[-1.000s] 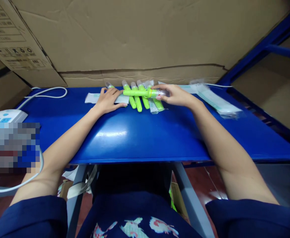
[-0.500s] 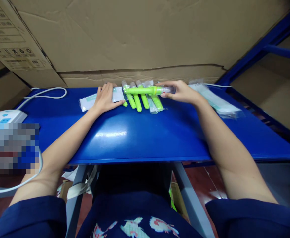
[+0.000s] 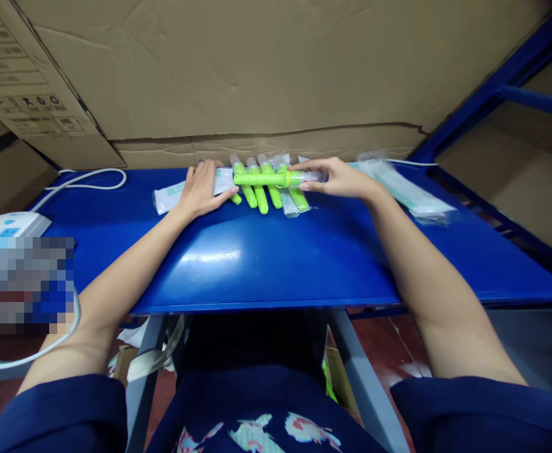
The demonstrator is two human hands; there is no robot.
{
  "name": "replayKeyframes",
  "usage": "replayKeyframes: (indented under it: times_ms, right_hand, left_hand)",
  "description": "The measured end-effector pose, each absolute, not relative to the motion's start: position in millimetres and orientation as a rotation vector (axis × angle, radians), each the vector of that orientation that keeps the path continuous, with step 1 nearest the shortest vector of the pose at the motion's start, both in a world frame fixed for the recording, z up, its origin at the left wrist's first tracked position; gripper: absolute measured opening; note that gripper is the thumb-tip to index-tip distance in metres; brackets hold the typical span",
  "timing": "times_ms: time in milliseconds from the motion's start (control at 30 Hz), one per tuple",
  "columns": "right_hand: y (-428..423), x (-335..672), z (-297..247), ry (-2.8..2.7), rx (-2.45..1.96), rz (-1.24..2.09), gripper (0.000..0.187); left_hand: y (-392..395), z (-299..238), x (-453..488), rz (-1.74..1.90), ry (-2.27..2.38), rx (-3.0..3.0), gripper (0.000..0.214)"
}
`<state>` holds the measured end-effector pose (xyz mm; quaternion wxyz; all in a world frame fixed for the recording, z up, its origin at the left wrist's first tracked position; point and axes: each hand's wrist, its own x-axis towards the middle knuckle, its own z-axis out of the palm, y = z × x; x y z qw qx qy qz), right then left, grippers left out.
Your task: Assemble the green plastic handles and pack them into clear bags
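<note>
My right hand [image 3: 336, 178] is closed round the clear end of a lime-green tube [image 3: 261, 179], holding it sideways across several similar green tubes [image 3: 259, 196]. These lie side by side on the blue table, their translucent ends toward the back. At the right of the row, one tube is in a clear plastic bag [image 3: 295, 211]. My left hand [image 3: 201, 190] rests with fingers apart on a flat white packet [image 3: 168, 197]; its thumb is by the tip of a green tube [image 3: 235, 199]. What that tube looks like farther back is partly hidden.
Clear plastic packets [image 3: 408, 192] lie at the right on the blue table [image 3: 266, 264]. A cardboard wall [image 3: 276, 69] stands behind. To the left are a white power strip [image 3: 16, 221] and a looped white cable [image 3: 97, 184]. A blue metal frame [image 3: 483, 88] rises at the right.
The held green tube has come down slightly and moved a little left with my right hand. My left hand has hardly moved.
</note>
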<state>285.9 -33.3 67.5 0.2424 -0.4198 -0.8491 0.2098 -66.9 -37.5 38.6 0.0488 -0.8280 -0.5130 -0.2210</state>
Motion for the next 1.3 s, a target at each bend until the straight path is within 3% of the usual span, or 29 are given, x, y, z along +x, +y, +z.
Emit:
replayKeyframes:
  times_ms: [200, 600, 800, 1067, 1300]
  right_hand:
    - [-29.9, 291.8, 65.8, -2.355, -1.181, 0.696, 0.075]
    - [-33.4, 288.3, 68.0, -2.398, -1.224, 0.695, 0.069]
    - [-31.8, 289.8, 66.4, -2.397, -1.189, 0.672, 0.069]
    - [-33.1, 288.2, 67.1, -2.384, -1.222, 0.689, 0.072]
    - [-32.4, 288.8, 66.5, -2.398, -1.207, 0.682, 0.066]
  left_hand:
    - [-36.9, 37.6, -67.7, -0.697, -1.578, -2.505, 0.08]
    - [-38.5, 36.4, -66.0, -0.61, -1.607, -2.503, 0.052]
    - [-39.1, 34.6, -65.5, -0.544, -1.541, -2.547, 0.017]
    - [-38.5, 31.1, -65.1, -0.615, -1.478, -2.632, 0.036]
    - [-36.4, 29.4, -66.4, -0.597, -1.499, -2.671, 0.024]
